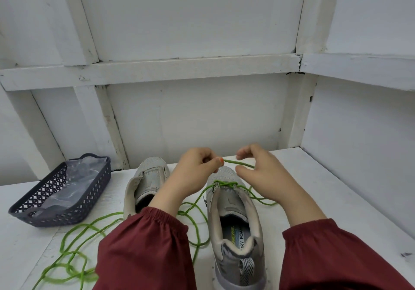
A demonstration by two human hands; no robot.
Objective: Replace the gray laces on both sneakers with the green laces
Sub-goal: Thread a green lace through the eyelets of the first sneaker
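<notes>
Neither sneaker shows any gray laces now, so I judge the removing half done; where they went I cannot tell. The right sneaker (234, 220) stands in front of me with its toe at 12 o'clock, and a green lace (225, 183) runs across its lowest eyelets near the toe. No rows closer to me look threaded, so this shoe has only its first crossing.

My left hand (194, 173) is above the toe, thumb and fingertip pinched on a short stretch of that lace near its end. My right hand (263, 174) is just at 3 o'clock of it, fingers curled round the far end of the same stretch. Whether they actually grip it I cannot tell. The rest of the lace trails off both sides of the shoe onto the tabletop (336, 200).

The left sneaker (146, 184), at 10 o'clock of the right one, has bare eyelets and an open tongue: nothing started there. More green lace (74, 256) lies in loose loops at 7 o'clock. A dark basket (94, 196) holding a clear plastic bag (74, 177) sits at 9 o'clock.

Left to do, as I see it: nearly all of this shoe's lacing, then the whole second shoe.
</notes>
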